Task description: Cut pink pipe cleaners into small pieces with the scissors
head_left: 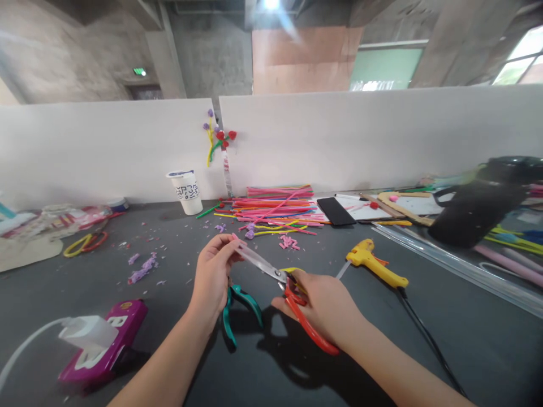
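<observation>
Left grip (215, 264) pinches a small pink piece (236, 238); right grip (324, 297) is closed around red-handled scissors (263, 265).
Far left of the left grip, a purple power strip (132, 311) lies on the bench (178, 282), its white cable (25, 342) cut off. Teal pliers (249, 300) sit just below that grip, their head hidden behind it. The pink piece, mostly covered, shows at its fingertips; whether the scissors touch it is hard to make out. Right of the right grip, which covers part of the handles, lies a yellow glue gun (373, 263); farther right stands a blurred black jug (475, 209).
</observation>
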{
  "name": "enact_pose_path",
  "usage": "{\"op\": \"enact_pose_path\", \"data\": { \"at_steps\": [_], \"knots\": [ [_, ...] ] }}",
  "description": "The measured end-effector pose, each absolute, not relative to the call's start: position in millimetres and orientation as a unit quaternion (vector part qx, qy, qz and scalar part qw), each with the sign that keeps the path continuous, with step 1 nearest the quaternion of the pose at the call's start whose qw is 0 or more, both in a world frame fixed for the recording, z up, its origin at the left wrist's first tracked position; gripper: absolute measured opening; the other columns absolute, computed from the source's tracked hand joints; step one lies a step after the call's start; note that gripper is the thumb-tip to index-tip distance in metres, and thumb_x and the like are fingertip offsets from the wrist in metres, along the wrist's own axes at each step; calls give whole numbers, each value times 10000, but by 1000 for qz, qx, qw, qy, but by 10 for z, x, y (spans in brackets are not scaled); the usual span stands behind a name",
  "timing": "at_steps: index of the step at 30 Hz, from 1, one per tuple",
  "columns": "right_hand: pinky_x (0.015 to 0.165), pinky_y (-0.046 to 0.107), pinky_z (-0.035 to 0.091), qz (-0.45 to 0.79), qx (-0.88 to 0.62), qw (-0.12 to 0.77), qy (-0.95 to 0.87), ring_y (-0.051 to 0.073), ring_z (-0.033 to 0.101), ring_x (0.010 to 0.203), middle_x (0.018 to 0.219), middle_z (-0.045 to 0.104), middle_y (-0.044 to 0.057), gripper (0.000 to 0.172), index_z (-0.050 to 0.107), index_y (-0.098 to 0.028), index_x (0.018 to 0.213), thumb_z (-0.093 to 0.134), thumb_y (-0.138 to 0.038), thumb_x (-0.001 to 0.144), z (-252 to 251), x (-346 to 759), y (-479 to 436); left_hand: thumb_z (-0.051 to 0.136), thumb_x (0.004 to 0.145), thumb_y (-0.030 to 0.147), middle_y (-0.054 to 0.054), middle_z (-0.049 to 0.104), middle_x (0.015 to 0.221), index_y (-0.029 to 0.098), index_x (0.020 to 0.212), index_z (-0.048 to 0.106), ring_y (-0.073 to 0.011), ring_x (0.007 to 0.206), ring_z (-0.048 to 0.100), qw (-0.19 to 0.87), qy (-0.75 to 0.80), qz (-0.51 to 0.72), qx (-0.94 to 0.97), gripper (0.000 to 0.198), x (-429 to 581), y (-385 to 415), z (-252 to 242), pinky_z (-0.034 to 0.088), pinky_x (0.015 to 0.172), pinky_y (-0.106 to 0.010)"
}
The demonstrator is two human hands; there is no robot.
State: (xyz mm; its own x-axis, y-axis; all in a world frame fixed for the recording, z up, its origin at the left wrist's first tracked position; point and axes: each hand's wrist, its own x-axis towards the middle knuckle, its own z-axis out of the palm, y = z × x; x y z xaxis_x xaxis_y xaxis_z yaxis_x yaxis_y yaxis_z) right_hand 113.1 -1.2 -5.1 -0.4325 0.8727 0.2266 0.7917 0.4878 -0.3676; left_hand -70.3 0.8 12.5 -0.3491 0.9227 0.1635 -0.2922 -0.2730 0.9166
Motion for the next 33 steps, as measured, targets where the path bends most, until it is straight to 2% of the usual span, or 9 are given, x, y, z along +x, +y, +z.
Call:
{"op": "enact_pose_path", "data": {
  "at_steps": [3, 6, 11, 14, 20, 27, 30, 33],
  "knots": [
    [464, 217, 273, 162, -489, 227, -826, 118, 463, 489, 557, 537, -30, 307, 477, -218, 671, 475, -523, 711, -44, 1128, -7, 597, 659, 202, 17, 585, 636, 151, 680, 564, -85, 581, 535, 438, 441, 667, 410, 65, -671, 3, 128, 423, 598, -206],
    [466, 204, 305, 275, -476, 280, -787, 96, 426, 477, 529, 478, -47, 255, 451, -207, 637, 474, -444, 731, -18, 1096, 2, 608, 650, 219, 10, 583, 604, 150, 671, 573, -98, 563, 532, 447, 470, 601, 467, 81, -618, -19, 147, 423, 589, -223],
    [436, 199, 352, 463, -454, 365, -668, 75, 415, 412, 482, 433, -75, 153, 457, -191, 699, 481, -341, 716, 84, 1035, 25, 577, 673, 227, 6, 562, 594, 151, 684, 583, -105, 553, 505, 480, 463, 470, 578, 78, -528, -92, 142, 400, 569, -232],
    [408, 199, 359, 513, -434, 370, -642, 80, 411, 352, 377, 400, -96, 150, 453, -189, 709, 486, -335, 713, 121, 1031, 30, 551, 691, 242, 20, 522, 581, 157, 663, 567, -101, 544, 477, 481, 456, 421, 619, 92, -490, -135, 102, 380, 549, -225],
    [355, 177, 337, 546, -420, 352, -634, 61, 389, 308, 363, 380, -112, 77, 452, -189, 650, 504, -245, 660, 100, 1046, 30, 550, 671, 183, 10, 534, 592, 165, 671, 589, -107, 549, 479, 491, 484, 384, 613, 44, -459, -161, 100, 378, 553, -230],
    [345, 168, 319, 544, -393, 360, -648, 43, 394, 338, 511, 497, -79, 65, 463, -186, 714, 479, -244, 691, 65, 1049, 9, 532, 723, 327, -30, 568, 621, 135, 629, 602, -99, 527, 515, 673, 399, 399, 478, 225, -418, -165, 97, 389, 526, -222],
    [356, 168, 315, 531, -393, 374, -651, 48, 389, 338, 457, 448, -96, 58, 455, -192, 712, 473, -247, 705, 56, 1045, 6, 586, 675, 260, -11, 557, 587, 138, 631, 600, -86, 501, 498, 665, 414, 381, 491, 130, -451, -157, 81, 384, 512, -206],
    [389, 184, 353, 528, -397, 387, -643, 54, 385, 334, 408, 398, -110, 62, 446, -197, 685, 453, -249, 719, 73, 1047, 12, 590, 642, 194, 2, 551, 539, 149, 611, 607, -92, 483, 486, 606, 449, 360, 548, 57, -508, -135, 85, 389, 510, -212]
  ]
}}
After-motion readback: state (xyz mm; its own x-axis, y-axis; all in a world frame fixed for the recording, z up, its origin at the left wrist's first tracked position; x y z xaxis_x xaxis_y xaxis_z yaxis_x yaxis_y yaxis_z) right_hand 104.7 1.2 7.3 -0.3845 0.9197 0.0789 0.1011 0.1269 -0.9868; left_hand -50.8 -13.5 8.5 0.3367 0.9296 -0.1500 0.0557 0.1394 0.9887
